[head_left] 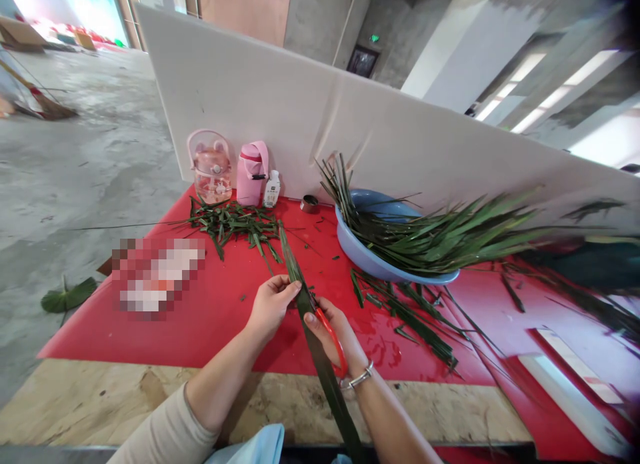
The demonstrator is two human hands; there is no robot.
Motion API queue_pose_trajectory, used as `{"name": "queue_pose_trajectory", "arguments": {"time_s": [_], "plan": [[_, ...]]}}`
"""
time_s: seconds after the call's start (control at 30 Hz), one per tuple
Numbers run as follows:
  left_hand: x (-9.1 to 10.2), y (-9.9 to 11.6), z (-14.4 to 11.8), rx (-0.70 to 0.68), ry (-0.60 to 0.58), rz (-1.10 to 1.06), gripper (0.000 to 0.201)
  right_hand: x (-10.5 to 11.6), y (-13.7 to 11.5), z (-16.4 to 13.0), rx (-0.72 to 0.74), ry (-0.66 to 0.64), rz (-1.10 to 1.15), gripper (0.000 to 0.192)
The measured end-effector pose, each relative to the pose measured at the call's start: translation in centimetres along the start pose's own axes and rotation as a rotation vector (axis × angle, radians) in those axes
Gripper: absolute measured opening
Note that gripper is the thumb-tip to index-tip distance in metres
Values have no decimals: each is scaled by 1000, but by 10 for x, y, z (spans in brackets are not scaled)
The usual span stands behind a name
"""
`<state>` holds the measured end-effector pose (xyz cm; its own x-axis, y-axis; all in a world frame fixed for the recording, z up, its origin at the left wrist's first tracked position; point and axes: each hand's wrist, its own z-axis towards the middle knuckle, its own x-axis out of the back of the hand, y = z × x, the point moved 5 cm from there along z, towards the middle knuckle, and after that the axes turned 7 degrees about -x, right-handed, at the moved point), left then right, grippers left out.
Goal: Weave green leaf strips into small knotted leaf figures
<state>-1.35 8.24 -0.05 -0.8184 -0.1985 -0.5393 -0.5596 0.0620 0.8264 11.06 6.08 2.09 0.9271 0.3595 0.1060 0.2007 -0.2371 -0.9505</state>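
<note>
A long dark green leaf strip (320, 357) runs from the middle of the red-covered table down toward my body. My left hand (274, 303) is closed, pinching the strip between thumb and fingers near its upper part. Just to the right, my right hand (334, 331) is closed on red-handled scissors (336, 344) and lies against the strip's edge. Most of the scissor blades are hidden by the leaf and fingers. Past the strip's far tip lies a heap of short cut leaf pieces (233, 224).
A blue basin (350, 241) holds many long leaves (450, 241), with leaf scraps (415, 317) before it. Along the white panel (260, 84) stand a clear pink bottle (213, 174), a pink flask (250, 177), a small white bottle (271, 189) and a tape roll (309, 203).
</note>
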Motion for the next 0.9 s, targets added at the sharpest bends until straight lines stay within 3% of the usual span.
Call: {"name": "queue_pose_trajectory", "arguments": {"time_s": [0.3, 0.73, 0.9], "plan": [[-10, 1, -11, 55, -72, 49, 35, -1, -6, 6, 135, 56, 34, 31], [-18, -2, -17, 56, -124, 53, 39, 4, -18, 24, 78, 70, 11, 33], [-21, -5, -19, 84, -152, 56, 39, 6, -39, 32, 151, 141, -124, 33]]}}
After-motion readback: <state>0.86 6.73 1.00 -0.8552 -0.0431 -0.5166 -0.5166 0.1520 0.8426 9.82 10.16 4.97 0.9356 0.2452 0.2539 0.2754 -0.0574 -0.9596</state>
